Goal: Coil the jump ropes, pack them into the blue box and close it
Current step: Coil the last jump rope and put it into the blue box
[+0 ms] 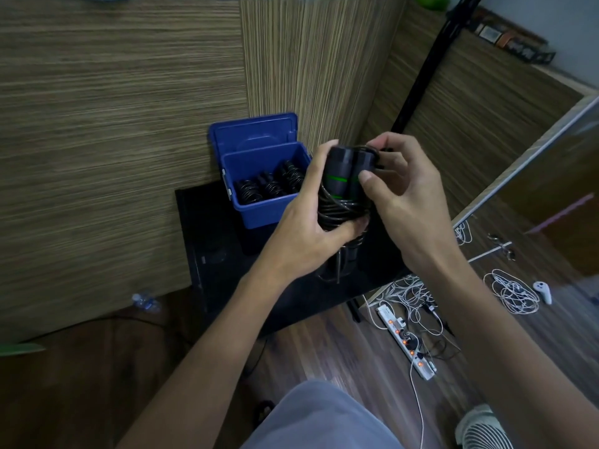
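Note:
A blue box stands open on a low black table, its lid tipped up against the wooden wall. Several coiled black jump ropes lie inside it. Just right of the box I hold another jump rope: two black handles with green rings side by side and dark cord wound around them. My left hand grips the coil from below and the left. My right hand pinches the cord at the top of the handles. A loose end of cord hangs below my left hand.
A black pole leans at the corner behind my hands. On the wood floor to the right lie a white power strip, tangled white cables and a white controller. A grey fan sits at bottom right.

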